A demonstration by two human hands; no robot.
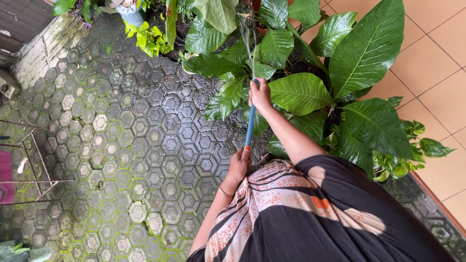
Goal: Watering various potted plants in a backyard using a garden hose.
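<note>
Blue hose [250,127] gripped at two spots, running straight up the middle of the view over wet paving [141,136]. Right hand [259,94] clenched round the hose's far end, just beside the big leaves [298,92]. Left hand [239,164] wrapped round the hose lower down, close against the body, a thin bangle [224,192] on the wrist. Thin spray [247,34] rising from the tip beyond the right hand, up into the foliage near the top edge.

Crowding the right hand on three sides: broad, glossy, wet leaves, one large blade [366,46] toward the top right, another [376,127] lower right, hiding most of the hose's tip. Smaller variegated leaves [417,145] at the right, over the tan tiles [437,73] that fill the top right corner. Yellow-green small plant [148,38] near the top edge, left of the leaf mass, with a grey pot [130,12] just behind it.

Hexagonal pavers, dark and mossy, across the whole left half. Pale brick edging [41,48] in the top left corner. Thin rusty metal frame [34,165] at the left edge, well apart from both hands, with something pink [6,177] beside it. Dark patterned garment [310,213] filling the bottom right, covering the lower end of the hose.
</note>
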